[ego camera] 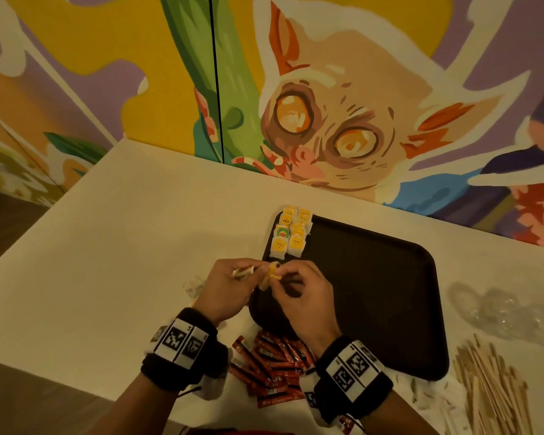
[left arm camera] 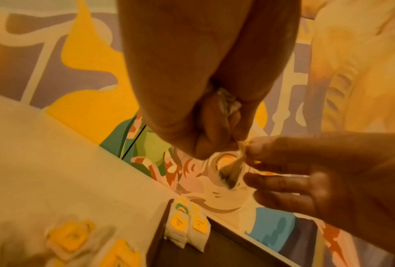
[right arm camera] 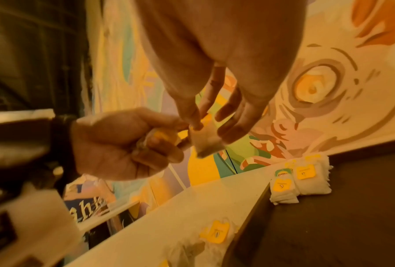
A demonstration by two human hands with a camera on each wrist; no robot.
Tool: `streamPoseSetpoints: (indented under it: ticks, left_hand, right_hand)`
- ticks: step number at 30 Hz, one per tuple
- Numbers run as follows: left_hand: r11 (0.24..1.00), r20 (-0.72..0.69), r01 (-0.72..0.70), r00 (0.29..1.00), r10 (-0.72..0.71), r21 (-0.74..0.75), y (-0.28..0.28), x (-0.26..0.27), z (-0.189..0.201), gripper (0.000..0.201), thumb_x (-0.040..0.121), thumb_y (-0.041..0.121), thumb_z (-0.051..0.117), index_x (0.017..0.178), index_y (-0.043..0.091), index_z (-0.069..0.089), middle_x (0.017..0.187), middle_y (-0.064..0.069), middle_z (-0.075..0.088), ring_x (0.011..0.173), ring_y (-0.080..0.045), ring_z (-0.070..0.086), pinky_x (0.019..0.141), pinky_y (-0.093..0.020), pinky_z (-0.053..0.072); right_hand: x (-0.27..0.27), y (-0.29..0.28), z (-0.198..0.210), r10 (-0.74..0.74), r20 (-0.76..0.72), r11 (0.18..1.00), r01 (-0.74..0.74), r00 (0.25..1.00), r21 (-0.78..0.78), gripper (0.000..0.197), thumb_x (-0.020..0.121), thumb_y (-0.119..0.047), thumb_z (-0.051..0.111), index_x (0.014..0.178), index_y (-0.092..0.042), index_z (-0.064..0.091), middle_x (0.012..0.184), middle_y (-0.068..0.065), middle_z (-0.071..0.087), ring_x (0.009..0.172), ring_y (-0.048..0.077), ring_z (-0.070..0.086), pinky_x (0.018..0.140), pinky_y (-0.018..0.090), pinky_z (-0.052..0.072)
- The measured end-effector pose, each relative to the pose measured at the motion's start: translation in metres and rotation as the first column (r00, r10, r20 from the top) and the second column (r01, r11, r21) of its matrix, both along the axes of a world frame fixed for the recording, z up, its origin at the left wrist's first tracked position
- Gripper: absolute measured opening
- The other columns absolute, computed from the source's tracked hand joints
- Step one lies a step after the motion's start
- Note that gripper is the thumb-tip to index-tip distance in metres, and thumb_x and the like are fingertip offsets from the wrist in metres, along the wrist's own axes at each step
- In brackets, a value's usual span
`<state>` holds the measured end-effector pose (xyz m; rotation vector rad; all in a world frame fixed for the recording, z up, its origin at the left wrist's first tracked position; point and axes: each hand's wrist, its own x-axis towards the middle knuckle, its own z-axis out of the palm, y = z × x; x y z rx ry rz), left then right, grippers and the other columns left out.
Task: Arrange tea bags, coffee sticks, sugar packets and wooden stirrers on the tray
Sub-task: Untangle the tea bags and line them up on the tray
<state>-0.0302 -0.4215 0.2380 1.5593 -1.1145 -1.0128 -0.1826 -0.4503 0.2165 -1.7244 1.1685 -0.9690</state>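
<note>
My tray (ego camera: pixel 374 293) is dark brown, nearly black, on a cream surface (ego camera: pixel 123 246). The tea bags (ego camera: pixel 291 233) are white with yellow tags, one tag green-edged. The coffee sticks (ego camera: pixel 274 362) are red with black and white print. The wooden stirrers (ego camera: pixel 490 381) are pale tan. My wristbands (ego camera: pixel 182 350) are black with black-and-white square codes. The wall mural (ego camera: pixel 327 105) mixes yellow, purple, green and orange.

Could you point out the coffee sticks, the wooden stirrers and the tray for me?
coffee sticks (ego camera: pixel 274 365), head view, middle of the red pile by the wrists.
wooden stirrers (ego camera: pixel 490 384), head view, middle of the heap at lower right.
tray (ego camera: pixel 374 293), head view, bare dark floor.
</note>
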Motion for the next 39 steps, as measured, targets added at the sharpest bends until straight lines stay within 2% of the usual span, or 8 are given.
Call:
streamPoseSetpoints:
  ticks: [3, 6, 9, 18, 23, 29, 33, 39]
  left_hand:
    - [0.999, 0.146, 0.045, 0.988, -0.041, -0.027, -0.005, 0.009, -0.007, 0.011, 0.089, 0.016, 0.066, 0.092, 0.019, 0.077, 0.091, 0.009, 0.073, 0.085, 0.002, 0.065, 0.073, -0.01, 0.046]
    - [0.994, 0.203, 0.098, 0.975, -0.088, -0.041, -0.007, 0.009, -0.006, 0.011, 0.088, 0.02, 0.068, 0.094, 0.023, 0.077, 0.094, 0.009, 0.072, 0.088, -0.001, 0.065, 0.076, -0.014, 0.047]
    - [0.991, 0.157, 0.115, 0.982, -0.104, -0.065, -0.007, 0.007, -0.002, 0.01, 0.086, 0.02, 0.07, 0.093, 0.023, 0.076, 0.093, 0.01, 0.071, 0.087, 0.001, 0.065, 0.075, -0.009, 0.045]
    - [0.992, 0.185, 0.032, 0.983, -0.01, -0.121, -0.004, 0.008, -0.007, 0.011, 0.089, 0.019, 0.067, 0.094, 0.019, 0.076, 0.092, 0.008, 0.073, 0.087, -0.003, 0.065, 0.076, -0.013, 0.047]
    - [0.979, 0.318, 0.048, 0.948, 0.018, -0.199, -0.008, 0.011, -0.008, 0.009, 0.087, 0.018, 0.07, 0.093, 0.021, 0.076, 0.09, 0.008, 0.071, 0.084, -0.006, 0.065, 0.075, -0.021, 0.049]
    - [0.956, 0.471, 0.163, 0.882, -0.03, -0.244, -0.009, 0.014, -0.007, 0.013, 0.087, 0.017, 0.069, 0.096, 0.024, 0.076, 0.091, 0.009, 0.07, 0.081, -0.002, 0.062, 0.073, -0.02, 0.049]
    - [0.945, 0.402, 0.242, 0.905, -0.139, -0.218, -0.009, 0.011, -0.003, 0.011, 0.088, 0.016, 0.068, 0.093, 0.024, 0.075, 0.091, 0.012, 0.07, 0.084, -0.003, 0.064, 0.075, -0.023, 0.049]
    - [0.927, 0.227, 0.258, 0.953, -0.199, -0.273, -0.006, 0.002, 0.008, 0.01, 0.086, 0.013, 0.068, 0.089, 0.02, 0.075, 0.089, 0.009, 0.07, 0.086, -0.009, 0.066, 0.077, -0.014, 0.046]
  right_hand:
    - [-0.005, -0.004, 0.009, 0.031, 0.056, 0.994, -0.037, 0.998, 0.103, 0.032, 0.084, -0.011, 0.075, 0.111, -0.022, 0.062, 0.112, -0.01, 0.061, 0.09, 0.004, 0.066, 0.075, 0.021, 0.057]
    - [-0.01, -0.016, 0.013, 0.146, 0.04, 0.978, -0.15, 0.988, 0.142, 0.04, 0.09, -0.012, 0.069, 0.127, -0.023, 0.059, 0.12, -0.012, 0.061, 0.098, 0.005, 0.066, 0.085, 0.023, 0.056]
    - [-0.011, -0.022, 0.011, 0.157, 0.063, 0.978, -0.164, 0.986, 0.133, 0.022, 0.091, -0.01, 0.067, 0.113, -0.017, 0.07, 0.105, -0.005, 0.072, 0.091, 0.014, 0.071, 0.083, 0.039, 0.059]
    - [-0.01, -0.018, 0.012, 0.033, 0.151, 0.982, -0.06, 0.988, 0.177, 0.011, 0.089, -0.015, 0.07, 0.099, -0.014, 0.075, 0.083, 0.002, 0.074, 0.072, 0.017, 0.072, 0.079, 0.037, 0.06]
    - [-0.016, -0.019, 0.022, 0.059, 0.023, 0.99, -0.062, 0.998, 0.129, 0.009, 0.089, -0.019, 0.07, 0.096, -0.021, 0.074, 0.085, -0.005, 0.072, 0.073, 0.013, 0.069, 0.073, 0.034, 0.06]
    - [-0.025, -0.03, 0.04, 0.222, -0.281, 0.973, -0.231, 0.934, -0.002, 0.011, 0.093, -0.019, 0.064, 0.099, -0.021, 0.073, 0.096, -0.018, 0.063, 0.091, -0.001, 0.06, 0.083, 0.021, 0.053]
    - [-0.027, -0.039, 0.05, 0.262, -0.299, 0.947, -0.304, 0.917, -0.102, 0.012, 0.094, -0.011, 0.063, 0.099, -0.017, 0.071, 0.095, -0.019, 0.058, 0.091, -0.002, 0.057, 0.08, 0.011, 0.046]
    - [-0.026, -0.04, 0.045, 0.228, -0.005, 0.97, -0.227, 0.974, 0.089, 0.014, 0.091, -0.012, 0.065, 0.095, -0.024, 0.071, 0.095, -0.01, 0.07, 0.091, 0.005, 0.066, 0.079, 0.023, 0.055]
